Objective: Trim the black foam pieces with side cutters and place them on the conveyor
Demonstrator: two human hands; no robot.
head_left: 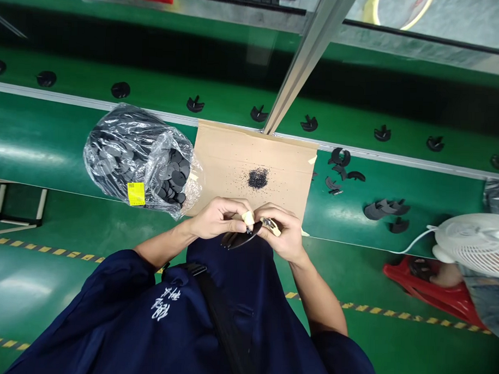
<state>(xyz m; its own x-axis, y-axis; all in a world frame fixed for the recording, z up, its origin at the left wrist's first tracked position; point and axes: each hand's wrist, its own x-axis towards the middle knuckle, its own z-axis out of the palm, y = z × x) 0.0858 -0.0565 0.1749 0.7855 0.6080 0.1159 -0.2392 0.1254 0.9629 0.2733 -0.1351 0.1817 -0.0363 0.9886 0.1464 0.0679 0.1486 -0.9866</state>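
Observation:
A thin, dark, curved black plastic piece [240, 239] is held between my two hands in front of my body, just off the table's near edge. My left hand [221, 217] pinches its upper side near a pale yellow covering [248, 217] on a fingertip. My right hand [284, 232] is closed at the piece's right end; pale yellow material and a small shiny bit [270, 226] show at its fingertips, too small to make out. Beyond the hands, a pile of tiny black bits [258, 178] lies on a cardboard sheet [222, 148].
Left of the cardboard is a clear plastic bag [129, 123] full of black discs [178, 178]. Loose black curved pieces [340, 157] and a stacked row [382, 209] lie right. More sit along the green strip behind. A metal post [307, 63] and white fan [477, 241] stand nearby.

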